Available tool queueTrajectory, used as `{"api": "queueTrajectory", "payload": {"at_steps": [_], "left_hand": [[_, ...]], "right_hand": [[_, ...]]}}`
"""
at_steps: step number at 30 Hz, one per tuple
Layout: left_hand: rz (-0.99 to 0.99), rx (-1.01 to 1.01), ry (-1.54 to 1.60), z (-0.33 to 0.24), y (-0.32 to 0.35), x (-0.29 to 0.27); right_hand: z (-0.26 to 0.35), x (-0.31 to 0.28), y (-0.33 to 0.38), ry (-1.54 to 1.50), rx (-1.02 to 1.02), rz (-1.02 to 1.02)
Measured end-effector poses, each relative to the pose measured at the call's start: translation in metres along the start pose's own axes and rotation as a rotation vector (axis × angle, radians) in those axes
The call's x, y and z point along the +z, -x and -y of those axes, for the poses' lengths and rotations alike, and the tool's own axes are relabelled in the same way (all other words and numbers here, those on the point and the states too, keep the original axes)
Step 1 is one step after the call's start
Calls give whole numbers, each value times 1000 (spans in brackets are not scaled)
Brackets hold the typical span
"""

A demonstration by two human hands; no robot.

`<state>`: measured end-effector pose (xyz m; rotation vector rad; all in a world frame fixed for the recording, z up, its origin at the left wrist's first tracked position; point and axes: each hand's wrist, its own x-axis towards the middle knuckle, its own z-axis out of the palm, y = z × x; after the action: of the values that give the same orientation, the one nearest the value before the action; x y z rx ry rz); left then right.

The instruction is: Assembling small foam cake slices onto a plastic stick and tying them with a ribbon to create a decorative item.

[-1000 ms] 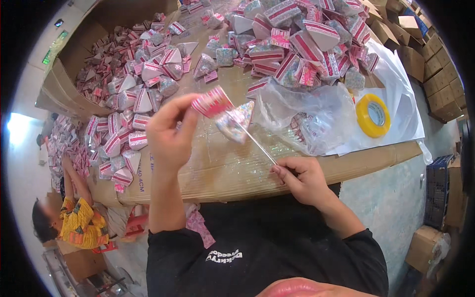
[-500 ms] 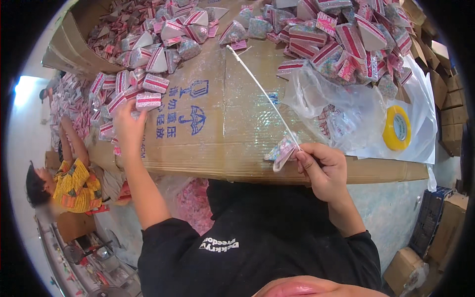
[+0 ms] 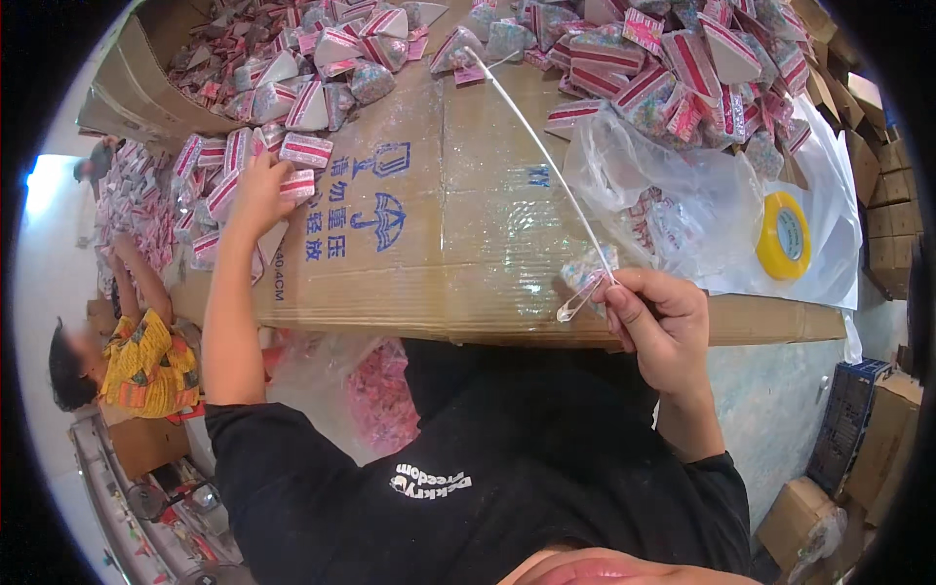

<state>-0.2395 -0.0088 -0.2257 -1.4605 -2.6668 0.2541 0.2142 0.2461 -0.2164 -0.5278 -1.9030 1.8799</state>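
Observation:
My right hand (image 3: 661,327) pinches the near end of a thin white stick (image 3: 546,168), which slants away to the far left across the carton top. At that pinch hang a small clear loop (image 3: 570,309) and a glittery wedge-shaped packet (image 3: 590,265); whether they are joined to the stick I cannot tell. My left hand (image 3: 261,190) reaches over a cluster of cake-slice-shaped toys (image 3: 306,149), white with red bands. Its fingers are apart among them, the thumb side against one glittery slice (image 3: 298,184).
Larger heaps of the same slices (image 3: 702,68) lie at the far side, some inside an open carton (image 3: 146,88). A yellow tape roll (image 3: 783,237) and clear plastic bags (image 3: 663,185) are at right. A person in a patterned yellow top (image 3: 151,366) works at the left.
My left hand has shifted slightly farther over the cluster, and some slices near it have moved. My right hand has drifted right with the stick and packet, and the stick's far end has risen.

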Motion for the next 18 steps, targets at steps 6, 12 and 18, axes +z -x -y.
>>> {"api": "queueTrajectory", "payload": {"at_steps": [6, 12, 18], "left_hand": [[371, -120, 1127, 2, 2, -61], [110, 1, 1646, 29, -1, -67], [107, 137, 1916, -21, -21, -89]], "right_hand": [[-3, 3, 8, -18, 58, 52], [-4, 10, 11, 71, 87, 120], [-6, 19, 13, 32, 30, 152]]}}
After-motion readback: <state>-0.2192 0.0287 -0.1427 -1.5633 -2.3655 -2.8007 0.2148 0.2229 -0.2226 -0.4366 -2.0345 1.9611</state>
